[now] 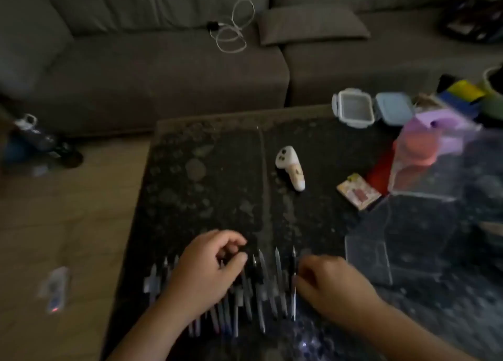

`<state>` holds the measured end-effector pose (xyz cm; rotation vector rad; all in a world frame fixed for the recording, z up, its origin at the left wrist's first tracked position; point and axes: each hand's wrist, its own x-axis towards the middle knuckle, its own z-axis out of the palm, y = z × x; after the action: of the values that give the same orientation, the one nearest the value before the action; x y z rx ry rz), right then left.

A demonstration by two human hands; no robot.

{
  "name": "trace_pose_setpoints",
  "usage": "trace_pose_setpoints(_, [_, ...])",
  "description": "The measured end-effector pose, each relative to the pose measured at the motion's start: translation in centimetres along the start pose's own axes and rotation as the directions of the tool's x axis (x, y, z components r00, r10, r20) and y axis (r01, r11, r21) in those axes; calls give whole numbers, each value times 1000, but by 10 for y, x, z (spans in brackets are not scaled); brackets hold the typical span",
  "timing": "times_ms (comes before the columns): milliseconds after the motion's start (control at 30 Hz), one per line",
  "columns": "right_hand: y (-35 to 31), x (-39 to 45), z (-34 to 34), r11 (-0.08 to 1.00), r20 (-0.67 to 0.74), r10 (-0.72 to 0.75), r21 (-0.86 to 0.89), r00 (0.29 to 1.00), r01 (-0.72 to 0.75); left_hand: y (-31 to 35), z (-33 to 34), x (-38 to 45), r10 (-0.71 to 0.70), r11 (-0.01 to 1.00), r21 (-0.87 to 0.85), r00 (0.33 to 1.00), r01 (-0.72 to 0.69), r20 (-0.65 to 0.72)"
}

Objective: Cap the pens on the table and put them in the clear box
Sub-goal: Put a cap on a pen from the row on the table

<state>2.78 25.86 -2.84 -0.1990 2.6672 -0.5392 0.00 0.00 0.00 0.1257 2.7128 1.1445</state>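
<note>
Head view: a row of pens (261,292) lies at the lower centre of the dark bench (206,170), tips pointing up-frame. The left hand (209,268) hovers over them, fingers curled, pinching something small and dark. The right hand (329,284) grips the rightmost pen (293,262). The clear box (402,241) stands at right.

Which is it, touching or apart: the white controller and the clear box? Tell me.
Apart. The head view shows the white controller lying mid-table, with a wide stretch of bare dark table between it and the clear box to its right.
</note>
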Motion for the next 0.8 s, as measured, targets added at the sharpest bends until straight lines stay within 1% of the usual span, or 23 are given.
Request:
trace_pose_setpoints(33, [8,8,9,1000,-3,0,2,1000,0,-4,17,8,117,990,74,993,-117,5])
trace_pose_setpoints(67, [13,14,16,1000,-12,14,-17,1000,-14,-4,31,15,197,964,182,980,-196,10])
trace_pose_setpoints(100, [19,22,23,999,-38,14,-31,999,-15,-8,46,24,267,935,230,963,-269,42])
trace_pose_setpoints(133, [23,25,26,999,-81,18,-31,997,-20,-8,58,30,298,911,277,952,-305,69])
trace_pose_setpoints(200, [25,27,40,999,-158,-7,-44,987,0,-11,78,32,303,878,338,940,-339,156])
trace_pose_setpoints(267, [28,24,44,999,-191,-15,-50,981,5,-16,94,32,295,827,430,931,-362,216])
trace_pose_setpoints(300, [29,23,44,1000,-196,-7,-26,981,2,-18,100,31,284,802,472,929,-365,236])
trace_pose_setpoints(400, [28,18,41,991,-149,93,113,984,-76,-13,109,25,244,760,544,931,-357,271])
trace_pose_setpoints(433, [27,17,40,982,-149,132,153,980,-109,-10,109,23,229,747,568,936,-345,268])
trace_pose_setpoints(500, [23,15,37,973,-162,179,178,970,-150,-3,109,18,208,719,616,945,-323,252])
trace_pose_setpoints(567, [20,15,39,972,-149,202,155,968,-178,6,110,17,197,690,653,949,-314,248])
trace_pose_setpoints(633, [17,16,41,975,-132,214,80,968,-205,16,113,16,159,652,702,957,-287,244])
trace_pose_setpoints(733, [15,11,43,975,-165,221,22,961,-221,26,120,13,89,602,760,967,-243,238])
trace_pose_setpoints(800, [12,5,43,977,-148,206,-23,967,-212,29,126,8,107,589,773,971,-234,212])
